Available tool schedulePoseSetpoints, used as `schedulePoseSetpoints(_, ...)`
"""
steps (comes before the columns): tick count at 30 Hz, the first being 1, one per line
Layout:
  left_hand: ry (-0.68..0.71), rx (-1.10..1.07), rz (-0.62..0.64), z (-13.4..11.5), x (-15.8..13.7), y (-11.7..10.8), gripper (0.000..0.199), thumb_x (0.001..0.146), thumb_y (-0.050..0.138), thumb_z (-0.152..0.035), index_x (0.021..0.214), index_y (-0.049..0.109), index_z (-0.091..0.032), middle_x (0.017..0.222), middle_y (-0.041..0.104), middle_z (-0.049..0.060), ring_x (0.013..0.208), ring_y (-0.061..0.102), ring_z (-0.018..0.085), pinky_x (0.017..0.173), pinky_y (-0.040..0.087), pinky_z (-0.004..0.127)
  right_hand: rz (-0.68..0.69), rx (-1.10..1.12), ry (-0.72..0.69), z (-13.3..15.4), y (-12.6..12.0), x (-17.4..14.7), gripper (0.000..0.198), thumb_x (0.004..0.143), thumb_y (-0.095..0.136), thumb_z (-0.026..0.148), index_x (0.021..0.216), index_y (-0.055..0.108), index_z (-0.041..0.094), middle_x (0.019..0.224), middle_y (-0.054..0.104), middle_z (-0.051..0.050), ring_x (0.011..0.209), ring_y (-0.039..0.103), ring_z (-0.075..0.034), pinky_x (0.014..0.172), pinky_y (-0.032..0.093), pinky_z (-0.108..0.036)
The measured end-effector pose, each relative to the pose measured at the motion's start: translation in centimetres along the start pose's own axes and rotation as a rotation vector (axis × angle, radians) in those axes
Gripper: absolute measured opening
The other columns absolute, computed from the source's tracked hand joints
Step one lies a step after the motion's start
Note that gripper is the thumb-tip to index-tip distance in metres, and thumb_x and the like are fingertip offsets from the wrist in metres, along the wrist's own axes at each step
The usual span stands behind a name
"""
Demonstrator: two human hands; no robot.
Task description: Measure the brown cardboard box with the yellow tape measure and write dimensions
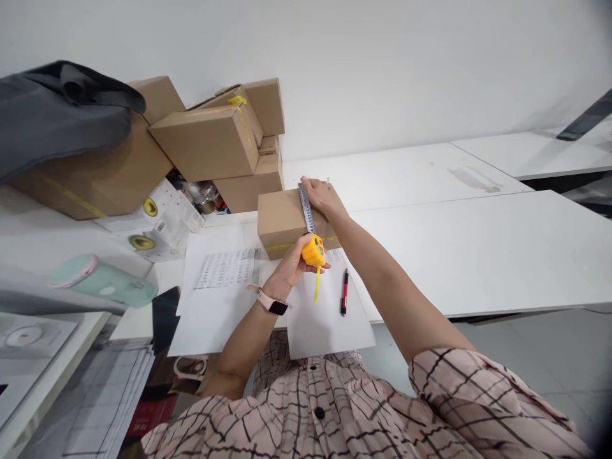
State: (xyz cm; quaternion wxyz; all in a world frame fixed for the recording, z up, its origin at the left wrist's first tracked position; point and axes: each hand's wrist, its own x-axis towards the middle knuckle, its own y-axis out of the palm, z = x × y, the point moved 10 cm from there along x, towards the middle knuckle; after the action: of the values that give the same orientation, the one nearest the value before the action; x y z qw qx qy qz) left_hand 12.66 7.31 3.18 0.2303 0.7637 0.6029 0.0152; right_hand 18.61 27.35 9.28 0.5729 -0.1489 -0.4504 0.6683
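Observation:
A yellow tape measure [313,250] is in my left hand [289,264], its fingers wrapped round the case and a yellow strap dangling below. The silver blade [307,210] runs out across the top of a brown cardboard box [280,213]. At the box's far edge, my right hand [322,194] pinches the blade's end. Under and in front of the box lies a white paper sheet [315,331], with a red and black pen [344,293] on it. To the left is a printed sheet [224,271] bearing rows of figures.
Several cardboard boxes [205,143] are stacked at the back left, near white cartons with avocado pictures [162,220]. A mint green bottle [105,280] stands at the left. White tabletops [459,248] stretch right along the wall. Scissors [190,367] lie below the table's edge.

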Motion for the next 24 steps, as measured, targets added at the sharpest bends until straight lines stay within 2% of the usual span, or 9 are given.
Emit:
schedulePoseSetpoints(2,0.115,0.060,-0.037,-0.4,-1.8,-1.1,0.046,0.079,0.069,-0.055,0.106,0.061,-0.019,0.098,0.069,0.006,0.064,0.071,0.018,0.053,0.057,0.029,-0.261,0.198,0.095,-2.1,-3.3,-1.3,0.068,0.100,0.019,0.068,0.133,0.060,0.025,0.140,0.062,-0.012,0.132,0.051,-0.031,0.114,0.035,-0.051)
schedulePoseSetpoints(5,0.337,0.145,-0.253,-1.9,-5.1,-5.5,0.050,0.075,0.076,-0.049,0.114,0.055,-0.025,0.100,0.067,0.001,0.070,0.071,0.016,0.060,0.058,0.027,-0.491,0.298,0.215,-6.2,-6.6,-5.2,0.073,0.099,0.016,0.068,0.125,0.066,0.022,0.131,0.067,-0.013,0.124,0.059,-0.028,0.107,0.043,-0.045)
schedulePoseSetpoints(7,0.446,0.196,-0.414,-2.8,-6.8,-8.9,0.049,0.075,0.077,-0.044,0.114,0.053,-0.026,0.096,0.065,-0.001,0.071,0.070,0.015,0.064,0.058,0.026,-0.529,0.330,0.365,-9.5,-7.1,-8.7,0.074,0.097,0.017,0.070,0.117,0.069,0.021,0.110,0.073,-0.014,0.107,0.067,-0.028,0.098,0.048,-0.045)
schedulePoseSetpoints(9,0.472,0.223,-0.494,-3.3,-7.1,-11.6,0.046,0.076,0.076,-0.044,0.112,0.052,-0.026,0.095,0.064,-0.002,0.069,0.068,0.013,0.062,0.057,0.023,-0.460,0.380,0.451,-11.3,-6.3,-11.6,0.076,0.095,0.021,0.074,0.120,0.069,0.022,0.093,0.074,-0.011,0.094,0.069,-0.027,0.091,0.051,-0.044)
schedulePoseSetpoints(12,0.415,0.222,-0.457,-3.6,-5.6,-13.2,0.046,0.075,0.075,-0.048,0.108,0.053,-0.024,0.095,0.063,-0.001,0.065,0.067,0.012,0.056,0.054,0.023,-0.289,0.469,0.379,-10.2,-4.5,-13.6,0.074,0.093,0.028,0.078,0.134,0.063,0.026,0.099,0.075,-0.007,0.087,0.068,-0.024,0.086,0.053,-0.040)
schedulePoseSetpoints(14,0.399,0.223,-0.402,-4.5,-4.7,-13.0,0.049,0.074,0.075,-0.050,0.109,0.055,-0.023,0.097,0.064,0.000,0.064,0.068,0.013,0.054,0.054,0.023,-0.246,0.466,0.296,-8.0,-4.6,-13.6,0.070,0.093,0.032,0.078,0.128,0.067,0.028,0.111,0.074,-0.006,0.091,0.067,-0.024,0.086,0.052,-0.039)
schedulePoseSetpoints(18,0.444,0.217,-0.305,-7.9,-4.0,-12.0,0.049,0.076,0.074,-0.051,0.113,0.056,-0.024,0.103,0.066,0.002,0.063,0.068,0.012,0.053,0.055,0.023,-0.306,0.267,0.157,-4.2,-7.8,-11.3,0.062,0.093,0.039,0.074,0.100,0.075,0.024,0.101,0.072,-0.007,0.096,0.064,-0.027,0.090,0.049,-0.040)
schedulePoseSetpoints(21,0.439,0.192,-0.303,-9.9,-3.2,-12.0,0.054,0.072,0.075,-0.054,0.113,0.056,-0.024,0.105,0.066,0.003,0.063,0.069,0.014,0.050,0.055,0.024,-0.405,0.082,0.175,-3.7,-10.0,-8.9,0.057,0.091,0.048,0.073,0.087,0.073,0.022,0.102,0.067,-0.011,0.100,0.061,-0.029,0.093,0.047,-0.044)
schedulePoseSetpoints(24,0.471,0.185,-0.330,-11.1,-2.6,-11.5,0.054,0.072,0.074,-0.055,0.112,0.056,-0.024,0.105,0.067,0.004,0.066,0.071,0.016,0.051,0.056,0.024,-0.448,-0.029,0.138,-3.4,-10.2,-5.9,0.058,0.096,0.041,0.069,0.080,0.068,0.021,0.113,0.064,-0.015,0.114,0.055,-0.033,0.099,0.044,-0.048)
